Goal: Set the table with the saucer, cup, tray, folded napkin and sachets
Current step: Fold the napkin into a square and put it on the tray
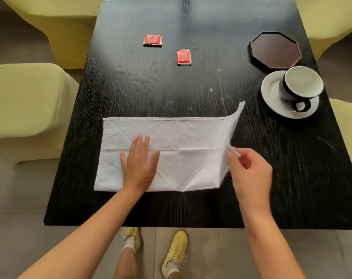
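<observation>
White napkin (pixel 171 154) lies on the near part of the black desk (pixel 171 87), folded into a wide band, seam line across the middle. Left hand (pixel 140 164) flat on the napkin left of centre, fingers straight and spread, pressing down. Right hand (pixel 251 174) at the napkin's right edge, grip closed on the cloth: thumb and fingers pinch the edge and lift it, so the right side stands up off the desk, far corner pointing toward the saucer. Hand is blurred.

Two red sachets far side of the desk, apart: one (pixel 153 40) left, one (pixel 184 57) nearer centre. Dark octagonal tray (pixel 275 50) far right. White saucer (pixel 271 91) just in front of it, cup (pixel 301 83) on the saucer, handle toward the camera. Pale yellow chairs (pixel 26 101) on both sides.
</observation>
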Motion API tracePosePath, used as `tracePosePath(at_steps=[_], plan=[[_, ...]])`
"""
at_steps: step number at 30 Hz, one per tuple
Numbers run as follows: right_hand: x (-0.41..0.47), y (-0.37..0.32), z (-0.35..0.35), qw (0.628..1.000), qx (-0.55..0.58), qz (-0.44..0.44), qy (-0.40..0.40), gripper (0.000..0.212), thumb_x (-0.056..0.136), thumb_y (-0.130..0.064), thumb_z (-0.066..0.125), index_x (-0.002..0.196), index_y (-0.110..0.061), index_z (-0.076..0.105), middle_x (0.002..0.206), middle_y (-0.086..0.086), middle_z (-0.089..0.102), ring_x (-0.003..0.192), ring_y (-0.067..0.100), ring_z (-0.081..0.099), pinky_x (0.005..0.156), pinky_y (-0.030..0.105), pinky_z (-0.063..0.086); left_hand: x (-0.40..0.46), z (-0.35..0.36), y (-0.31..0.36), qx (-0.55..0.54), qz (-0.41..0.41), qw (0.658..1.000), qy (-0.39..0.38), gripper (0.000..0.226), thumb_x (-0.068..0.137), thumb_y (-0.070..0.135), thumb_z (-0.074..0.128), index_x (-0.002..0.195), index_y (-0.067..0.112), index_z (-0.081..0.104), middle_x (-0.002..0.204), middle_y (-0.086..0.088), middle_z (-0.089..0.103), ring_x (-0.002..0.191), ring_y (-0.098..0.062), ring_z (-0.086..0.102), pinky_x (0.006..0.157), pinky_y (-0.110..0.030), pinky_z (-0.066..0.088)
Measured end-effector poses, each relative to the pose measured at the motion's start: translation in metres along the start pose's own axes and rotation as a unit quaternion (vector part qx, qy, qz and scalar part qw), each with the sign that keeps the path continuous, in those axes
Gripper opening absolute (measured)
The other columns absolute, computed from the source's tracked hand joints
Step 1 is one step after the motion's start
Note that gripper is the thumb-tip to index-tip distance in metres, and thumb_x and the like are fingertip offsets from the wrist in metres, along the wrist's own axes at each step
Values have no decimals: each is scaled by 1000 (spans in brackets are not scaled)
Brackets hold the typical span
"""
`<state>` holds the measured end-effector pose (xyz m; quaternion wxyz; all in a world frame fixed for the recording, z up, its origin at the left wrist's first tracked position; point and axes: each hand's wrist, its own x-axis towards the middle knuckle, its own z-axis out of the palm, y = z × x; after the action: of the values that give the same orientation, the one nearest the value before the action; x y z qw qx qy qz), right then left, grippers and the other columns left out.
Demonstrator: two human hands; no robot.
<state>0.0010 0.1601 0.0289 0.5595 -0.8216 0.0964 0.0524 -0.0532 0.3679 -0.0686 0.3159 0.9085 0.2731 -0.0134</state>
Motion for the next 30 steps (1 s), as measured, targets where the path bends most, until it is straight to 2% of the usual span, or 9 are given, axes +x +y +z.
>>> tracePosePath(at_steps=[1,3,6,8,11,13,20,25,30], plan=[[-5,-5,12,1000,-19,-18,-15,8,83,-20,65,82,-23,72,73,-8,70,69,0,62,62,16,48,8,-7,13,-121,-39,992,27,61,89,50,32,140,17,38,149,-8,39,139,-21,32,111,-34,19],[-15,-13,37,997,-58,-43,-39,9,83,-21,66,90,-22,73,76,-10,69,73,1,63,62,10,46,33,-23,46,-344,-129,930,-10,51,88,51,37,117,14,57,111,-8,66,105,-23,63,92,-32,44],[-29,-20,66,992,-98,-49,-61,10,83,-22,66,90,-20,74,78,-7,71,72,6,64,67,23,53,70,-42,82,-423,-205,859,-202,46,88,52,47,90,10,63,72,-3,69,61,-14,67,54,-23,53],[-40,-22,81,989,-114,-50,-85,13,85,-24,65,95,-20,72,87,-4,72,77,9,65,75,33,57,85,-48,87,-385,-194,874,-225,34,86,43,59,76,10,59,58,0,62,48,-12,60,44,-19,47],[-53,-24,98,983,-127,-83,-100,12,86,-21,64,96,-19,71,90,-3,71,81,11,64,76,35,57,98,-55,75,-355,-159,904,-176,9,85,14,63,80,6,62,77,-9,58,63,-17,57,46,-18,50],[-60,-25,111,976,-146,-118,-108,9,85,-19,65,92,-18,71,88,-2,70,81,13,62,73,33,56,106,-63,60,-353,-156,910,-149,7,84,5,60,78,8,63,82,-11,58,73,-20,57,50,-17,51],[-88,-27,162,937,-244,-217,-123,2,79,-16,69,80,-18,68,71,-3,64,66,16,56,66,29,43,122,-100,-8,-289,-140,938,-130,14,84,9,61,72,12,67,77,-5,65,67,-14,62,52,-17,53],[-106,-13,190,917,-285,-221,-171,6,77,-16,70,79,-20,67,70,-6,63,65,14,57,65,29,42,121,-112,-53,-182,-92,972,-118,14,82,12,65,68,15,69,68,-2,65,57,-8,60,48,-14,50],[-117,2,206,913,-300,-191,-200,5,78,-16,67,81,-20,67,73,-7,64,68,13,58,70,26,39,117,-106,-75,-200,-109,966,-120,14,81,11,64,67,11,68,69,0,63,57,-5,59,50,-14,50]])
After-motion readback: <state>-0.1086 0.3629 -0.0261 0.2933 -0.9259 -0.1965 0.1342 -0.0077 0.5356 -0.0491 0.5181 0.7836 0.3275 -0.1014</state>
